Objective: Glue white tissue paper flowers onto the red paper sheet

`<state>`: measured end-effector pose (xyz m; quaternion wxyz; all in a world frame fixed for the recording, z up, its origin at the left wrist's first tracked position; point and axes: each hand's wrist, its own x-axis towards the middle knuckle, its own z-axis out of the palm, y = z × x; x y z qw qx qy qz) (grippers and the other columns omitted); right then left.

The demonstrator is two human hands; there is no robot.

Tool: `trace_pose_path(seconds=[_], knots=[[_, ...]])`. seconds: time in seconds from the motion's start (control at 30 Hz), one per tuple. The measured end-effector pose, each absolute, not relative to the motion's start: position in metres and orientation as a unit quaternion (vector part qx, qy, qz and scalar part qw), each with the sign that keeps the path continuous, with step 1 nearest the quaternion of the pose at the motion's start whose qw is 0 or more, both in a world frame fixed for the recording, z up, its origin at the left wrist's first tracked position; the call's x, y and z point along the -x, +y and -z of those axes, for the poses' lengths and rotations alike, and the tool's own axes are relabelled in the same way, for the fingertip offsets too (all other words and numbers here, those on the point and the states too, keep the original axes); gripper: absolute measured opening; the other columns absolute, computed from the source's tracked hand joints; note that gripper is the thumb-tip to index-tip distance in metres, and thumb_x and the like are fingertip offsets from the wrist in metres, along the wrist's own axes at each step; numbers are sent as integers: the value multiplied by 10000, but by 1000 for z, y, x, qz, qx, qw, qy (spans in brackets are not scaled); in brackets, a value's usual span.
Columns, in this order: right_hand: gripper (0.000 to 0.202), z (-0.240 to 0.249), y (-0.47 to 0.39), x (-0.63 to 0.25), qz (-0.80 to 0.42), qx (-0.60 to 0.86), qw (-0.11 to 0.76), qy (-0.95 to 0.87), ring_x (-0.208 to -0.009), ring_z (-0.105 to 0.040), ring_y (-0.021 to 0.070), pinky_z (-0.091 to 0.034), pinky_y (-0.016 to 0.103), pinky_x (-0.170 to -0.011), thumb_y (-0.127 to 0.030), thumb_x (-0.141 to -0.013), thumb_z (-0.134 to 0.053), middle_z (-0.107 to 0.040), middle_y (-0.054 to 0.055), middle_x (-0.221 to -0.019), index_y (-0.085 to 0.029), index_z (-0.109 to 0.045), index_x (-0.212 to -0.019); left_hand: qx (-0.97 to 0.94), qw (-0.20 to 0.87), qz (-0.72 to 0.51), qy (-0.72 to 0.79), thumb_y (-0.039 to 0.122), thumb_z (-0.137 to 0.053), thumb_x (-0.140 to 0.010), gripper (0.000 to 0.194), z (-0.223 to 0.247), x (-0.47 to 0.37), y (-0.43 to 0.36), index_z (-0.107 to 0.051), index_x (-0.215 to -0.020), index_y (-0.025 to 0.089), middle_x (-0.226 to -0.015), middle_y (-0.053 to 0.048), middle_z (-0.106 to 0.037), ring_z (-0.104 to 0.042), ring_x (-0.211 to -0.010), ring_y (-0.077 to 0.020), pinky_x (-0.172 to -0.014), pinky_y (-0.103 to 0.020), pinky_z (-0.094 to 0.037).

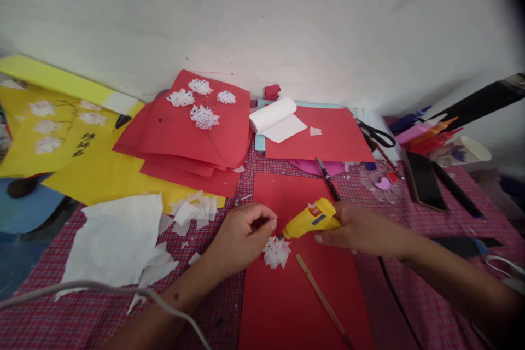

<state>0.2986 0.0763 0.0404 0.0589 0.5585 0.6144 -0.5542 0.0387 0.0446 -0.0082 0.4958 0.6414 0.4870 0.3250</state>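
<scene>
My right hand (353, 227) is wrapped round a yellow glue gun (310, 219), whose tip points down and left at a white crumpled-paper flower (276, 252). This flower lies on a red sheet (303, 306). Just above the flower is my left hand (250, 232), its thumb and fingers pinched together; a tiny white bit seems to show at the fingertips, too small to make out. A thin wooden stick (322, 298) rests on the red sheet, to the right of the flower.
Torn white paper (115, 240) and small paper pieces (194, 210) lie left. Behind are red sheets with white flowers (204, 117), a paper roll (274, 115) and scissors (375, 134). A phone (424, 180) is at right. A grey cable (94, 285) crosses the lower left.
</scene>
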Motion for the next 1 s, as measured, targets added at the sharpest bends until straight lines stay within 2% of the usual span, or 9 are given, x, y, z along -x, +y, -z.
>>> trace_pose_path(seconds=[0.17, 0.3, 0.47, 0.6, 0.8, 0.9, 1.0], knots=[[162, -44, 74, -295, 503, -558, 69, 656, -538, -440, 108, -322, 219, -477, -341, -801, -650, -588, -18, -640, -181, -671, -787, -643, 493, -330, 485, 212, -578, -870, 132, 9, -39, 45, -710, -861, 214, -781, -7, -711, -619, -686, -136, -638, -254, -469], [168, -42, 73, -295, 474, -560, 80, 675, -537, -446, 111, -308, 229, -475, -332, -811, -636, -584, -13, -633, -178, -653, -748, -639, 497, -326, 489, 214, -580, -866, 130, 9, -40, 45, -709, -851, 207, -770, -8, -706, -615, -679, -134, -628, -252, -463], [149, -42, 73, -295, 472, -564, 82, 672, -524, -459, 115, -312, 233, -469, -321, -814, -640, -600, -13, -629, -182, -661, -762, -639, 496, -325, 489, 212, -578, -866, 132, 8, -40, 45, -709, -845, 207, -772, -10, -710, -617, -679, -136, -636, -256, -466], [133, -48, 70, -294, 460, -534, 63, 707, -570, -529, 130, -351, 236, -512, -283, -852, -604, -658, -1, -684, -189, -650, -770, -646, 488, -321, 491, 205, -582, -870, 129, 9, -39, 44, -710, -856, 209, -780, -6, -709, -622, -693, -136, -660, -261, -471], [112, -63, 59, -286, 317, -505, 85, 799, -672, -653, 187, -344, 273, -580, -217, -873, -576, -735, 36, -782, -214, -687, -858, -647, 490, -320, 490, 169, -575, -858, 128, 6, -39, 45, -699, -855, 201, -800, -4, -711, -619, -705, -134, -668, -254, -472], [92, -66, 53, -283, 226, -516, 114, 819, -645, -672, 221, -287, 286, -550, -213, -853, -596, -730, 54, -739, -221, -684, -881, -645, 496, -313, 489, 177, -562, -875, 131, 5, -38, 45, -692, -870, 191, -819, -3, -710, -621, -724, -130, -672, -245, -472], [95, -66, 49, -283, 190, -510, 129, 829, -619, -677, 235, -252, 288, -531, -206, -852, -586, -719, 55, -705, -226, -671, -890, -649, 492, -310, 491, 186, -564, -888, 125, 4, -38, 44, -689, -879, 189, -831, 3, -707, -622, -740, -123, -691, -241, -473]])
